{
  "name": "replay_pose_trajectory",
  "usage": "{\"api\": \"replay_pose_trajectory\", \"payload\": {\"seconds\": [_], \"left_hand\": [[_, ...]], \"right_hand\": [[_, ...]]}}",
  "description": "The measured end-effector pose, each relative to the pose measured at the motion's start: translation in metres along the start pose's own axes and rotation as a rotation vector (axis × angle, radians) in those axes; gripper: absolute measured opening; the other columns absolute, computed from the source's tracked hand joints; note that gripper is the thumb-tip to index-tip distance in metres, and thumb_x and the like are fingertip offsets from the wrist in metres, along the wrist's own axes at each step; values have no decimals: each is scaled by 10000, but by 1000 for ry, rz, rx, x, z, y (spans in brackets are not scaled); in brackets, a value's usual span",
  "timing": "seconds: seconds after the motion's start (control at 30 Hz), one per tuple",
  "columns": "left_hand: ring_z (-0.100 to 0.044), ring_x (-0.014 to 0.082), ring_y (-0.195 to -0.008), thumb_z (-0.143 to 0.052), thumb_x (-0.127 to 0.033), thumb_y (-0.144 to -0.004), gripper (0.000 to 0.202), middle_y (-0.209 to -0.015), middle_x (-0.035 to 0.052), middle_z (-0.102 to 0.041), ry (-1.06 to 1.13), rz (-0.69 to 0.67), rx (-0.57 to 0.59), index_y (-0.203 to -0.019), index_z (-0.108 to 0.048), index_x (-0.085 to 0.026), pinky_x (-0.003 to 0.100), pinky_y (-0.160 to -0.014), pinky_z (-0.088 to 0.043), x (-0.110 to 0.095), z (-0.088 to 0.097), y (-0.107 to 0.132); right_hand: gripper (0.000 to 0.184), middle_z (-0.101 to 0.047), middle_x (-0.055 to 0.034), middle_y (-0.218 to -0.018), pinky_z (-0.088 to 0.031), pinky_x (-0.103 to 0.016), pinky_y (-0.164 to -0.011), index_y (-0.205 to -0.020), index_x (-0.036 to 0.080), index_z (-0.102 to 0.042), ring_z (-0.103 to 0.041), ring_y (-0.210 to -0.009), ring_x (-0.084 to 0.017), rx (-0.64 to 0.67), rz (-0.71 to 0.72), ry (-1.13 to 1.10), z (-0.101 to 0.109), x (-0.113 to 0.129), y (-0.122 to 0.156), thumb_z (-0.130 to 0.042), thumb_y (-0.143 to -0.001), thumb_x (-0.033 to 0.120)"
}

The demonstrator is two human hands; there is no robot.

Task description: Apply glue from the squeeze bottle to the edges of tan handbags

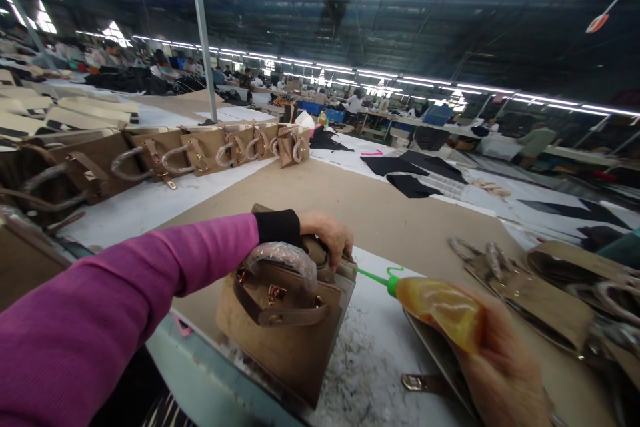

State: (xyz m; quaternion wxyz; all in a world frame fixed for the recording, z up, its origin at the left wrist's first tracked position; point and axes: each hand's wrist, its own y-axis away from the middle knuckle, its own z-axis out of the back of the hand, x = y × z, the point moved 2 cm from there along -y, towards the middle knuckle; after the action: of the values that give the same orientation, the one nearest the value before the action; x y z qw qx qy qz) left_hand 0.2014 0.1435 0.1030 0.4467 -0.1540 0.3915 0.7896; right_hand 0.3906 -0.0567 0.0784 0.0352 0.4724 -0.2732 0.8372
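A brown handbag stands on the table in front of me, its carry handle wrapped in clear plastic. My left hand reaches over the bag from behind, fingers bent down and closed on its top edge at the right side. In my right hand is a squeeze bottle of yellowish liquid, with the fingers wrapped round it. Its long green nozzle points left, the tip at or very near the bag's upper right edge; contact cannot be made out.
Several similar bags stand in a row at the left. Brown bag pieces with wrapped handles lie at the right. Beside the bag is a strap with a metal clasp. Black panels lie farther back, and people work in the distance.
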Motion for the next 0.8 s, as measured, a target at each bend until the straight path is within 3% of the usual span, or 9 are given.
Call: {"api": "replay_pose_trajectory", "payload": {"seconds": [0.13, 0.27, 0.57, 0.8], "left_hand": [[-520, 165, -500, -771, -123, -441, 164, -489, -21, -604, 10, 5, -33, -576, -700, -184, 270, -490, -371, -1, 0, 1], [-529, 171, -546, -726, -139, -517, 149, -549, -16, -628, -27, 19, 33, -661, -715, -174, 278, -515, -387, -1, -2, 1], [-558, 160, -640, -698, -185, -590, 298, -697, -8, -673, -176, 37, 76, -886, -715, -153, 245, -565, -425, -6, -1, 5], [-565, 154, -653, -714, -187, -598, 275, -713, -8, -678, -231, -3, 6, -872, -717, -163, 224, -565, -417, -3, -2, 6]], "right_hand": [[396, -625, -50, -1098, -428, -424, -863, -1088, 254, -590, -583, -964, -307, 4, -9, 4, -4, 4, -2, -686, -745, 427], [377, -667, -51, -1041, -486, -332, -746, -1036, 229, -625, -621, -893, -283, 38, -33, -10, -5, 5, 6, -699, -710, 404], [294, -671, -35, -952, -487, -293, -719, -1017, 233, -619, -628, -827, -239, 80, -9, -8, -6, 4, 12, -652, -748, 346], [269, -697, 8, -896, -515, -192, -609, -1016, 265, -632, -658, -718, -192, 89, 70, 45, -10, -1, 31, -640, -748, 277]]}}
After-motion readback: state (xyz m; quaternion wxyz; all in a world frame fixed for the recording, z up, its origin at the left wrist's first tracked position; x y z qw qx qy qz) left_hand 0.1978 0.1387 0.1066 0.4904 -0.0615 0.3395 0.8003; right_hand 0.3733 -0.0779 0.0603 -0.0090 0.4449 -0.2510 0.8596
